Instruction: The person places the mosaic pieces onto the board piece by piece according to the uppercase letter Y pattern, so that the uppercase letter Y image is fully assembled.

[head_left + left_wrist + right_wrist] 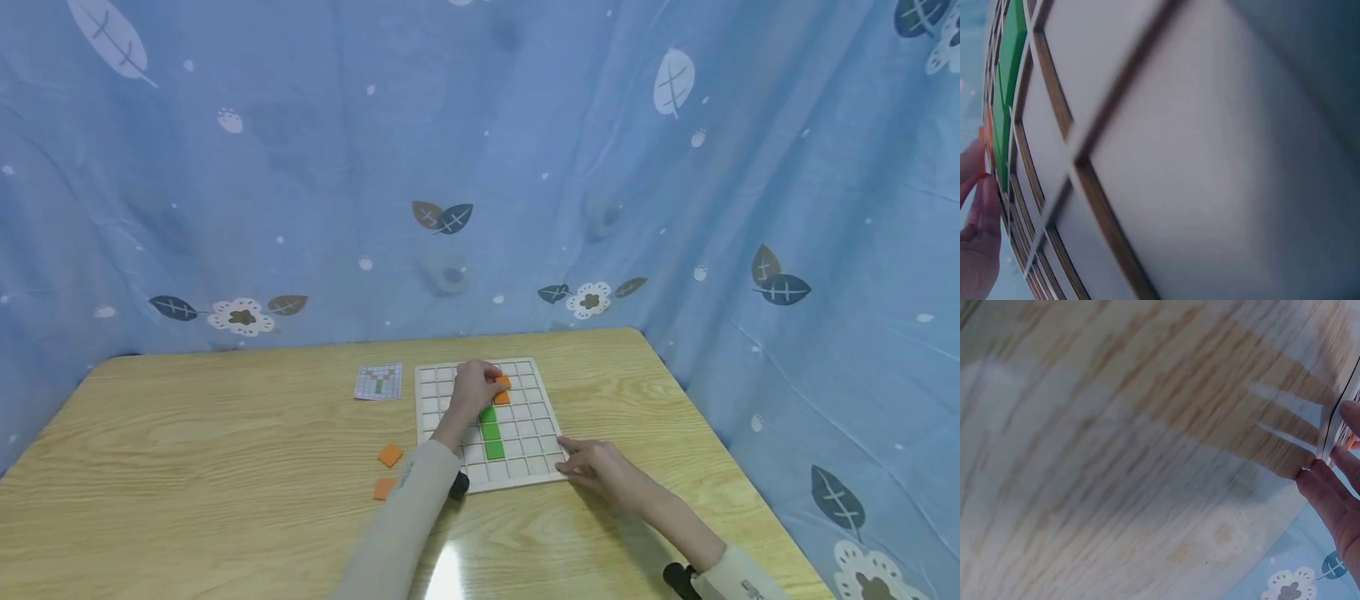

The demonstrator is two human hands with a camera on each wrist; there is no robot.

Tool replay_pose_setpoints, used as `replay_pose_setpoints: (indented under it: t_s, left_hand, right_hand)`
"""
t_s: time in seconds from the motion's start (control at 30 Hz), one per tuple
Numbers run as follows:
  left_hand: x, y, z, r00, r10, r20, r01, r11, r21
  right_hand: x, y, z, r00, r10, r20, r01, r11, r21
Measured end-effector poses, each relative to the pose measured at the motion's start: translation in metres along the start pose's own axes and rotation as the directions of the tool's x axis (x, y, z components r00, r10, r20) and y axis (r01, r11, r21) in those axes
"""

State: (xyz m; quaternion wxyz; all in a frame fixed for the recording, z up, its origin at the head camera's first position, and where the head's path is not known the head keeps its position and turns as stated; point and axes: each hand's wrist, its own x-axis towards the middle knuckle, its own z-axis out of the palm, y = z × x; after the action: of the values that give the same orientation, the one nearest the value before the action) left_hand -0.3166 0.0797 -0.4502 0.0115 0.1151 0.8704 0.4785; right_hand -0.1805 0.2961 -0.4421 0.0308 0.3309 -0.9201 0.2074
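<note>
My left hand (pixel 471 390) reaches over the far middle of a white grid board (pixel 528 472) and pinches an orange square tile (pixel 503 382) between thumb and fingertips. Just in front of that tile, another orange tile (pixel 501 398) sits in a cell. A column of green tiles (pixel 491 432) runs toward the near edge, its far end partly hidden by the left hand. In the left wrist view the pinched tile appears as a thin orange edge at the fingertips (pixel 990 203). My right hand (pixel 603 471) touches the board's near right corner with extended fingers.
Two loose orange tiles lie left of the board: one tile (pixel 390 455) farther back, the other tile (pixel 384 488) partly covered by the left sleeve (pixel 408 517). A small pattern card (pixel 378 382) lies at the back left. A blue curtain (pixel 480 167) hangs behind the wooden table (pixel 225 467).
</note>
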Motion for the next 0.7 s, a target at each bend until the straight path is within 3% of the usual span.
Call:
replay_pose_setpoints:
  t_s: [0.7]
  left_hand:
    - [0.001, 0.01, 0.018, 0.999, -0.033, -0.031, 0.032, 0.999, -0.032]
  right_hand:
    - [-0.001, -0.002, 0.0, 1.0, 0.024, 0.008, -0.024, 1.0, 0.008]
